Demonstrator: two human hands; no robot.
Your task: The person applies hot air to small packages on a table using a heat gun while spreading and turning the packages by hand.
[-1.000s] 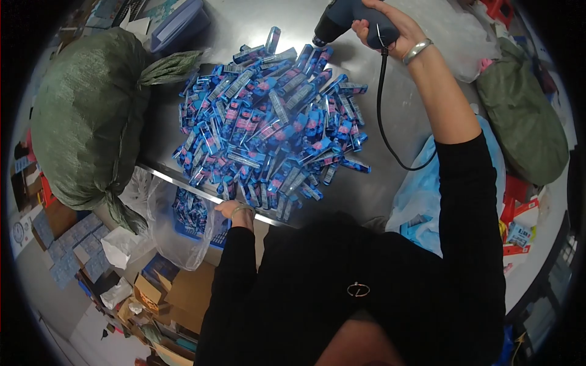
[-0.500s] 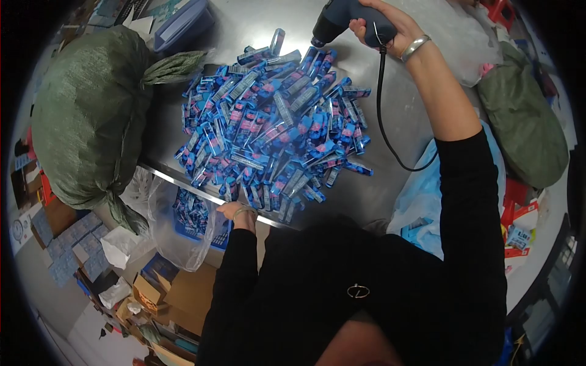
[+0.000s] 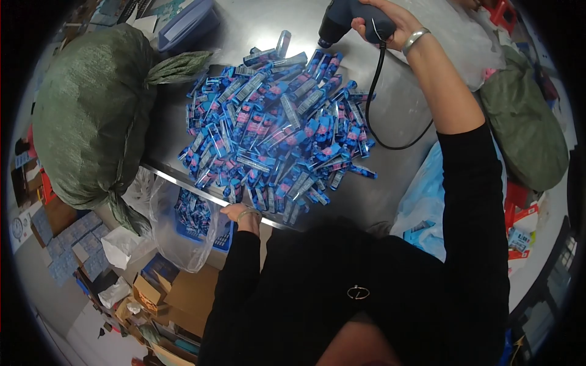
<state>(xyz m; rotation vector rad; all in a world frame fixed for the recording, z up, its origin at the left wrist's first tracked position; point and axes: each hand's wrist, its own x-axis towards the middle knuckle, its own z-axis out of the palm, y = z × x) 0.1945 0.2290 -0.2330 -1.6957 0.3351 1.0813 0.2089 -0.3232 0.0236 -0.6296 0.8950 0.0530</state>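
Note:
My right hand is wrapped around a dark heat gun at the top of the view. Its black nozzle points down toward the far side of a heap of small blue-and-pink packs in clear wrap, without touching them. From the handle a black cord loops down over the metal table. At the table's near edge, my left hand is closed on the metal rim, just below the heap. Part of its fingers is hidden.
A bulging green sack rests at the left, near a blue bin. Below the edge, a blue basket lined with clear plastic holds more packs. Blue plastic, clear sheeting and another green sack lie rightward.
The view has shifted slightly, and the heap appears a little further right. The cord's loop has swung upward. Both hands keep their holds.

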